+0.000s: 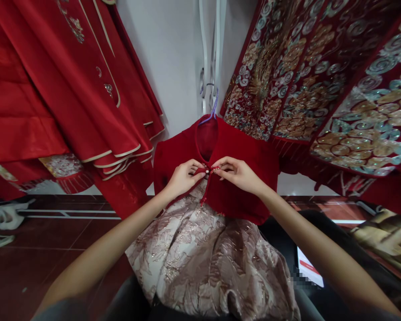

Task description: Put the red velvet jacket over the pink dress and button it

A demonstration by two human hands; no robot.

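Observation:
A short red jacket (243,196) hangs in front of me on a purple hanger (214,107), over a pale skirt (200,258) with a shiny brown floral pattern. At the jacket's collar opening, my left hand (186,177) pinches the left front edge beside a small pearl-like button (207,171). From the other side my right hand (236,173) pinches the right front edge, where a small red beaded trim shows at the fingertips. Both hands nearly meet at the top of the front opening. Whether the button is fastened is too small to tell.
Red garments with cream piping (96,89) hang at the left. Heavily embroidered dark red garments (304,89) hang at the right. A white metal rail (203,40) runs behind the hanger. White shoes (11,216) stand on the dark tiled floor (50,258). A phone-like object (309,267) lies at lower right.

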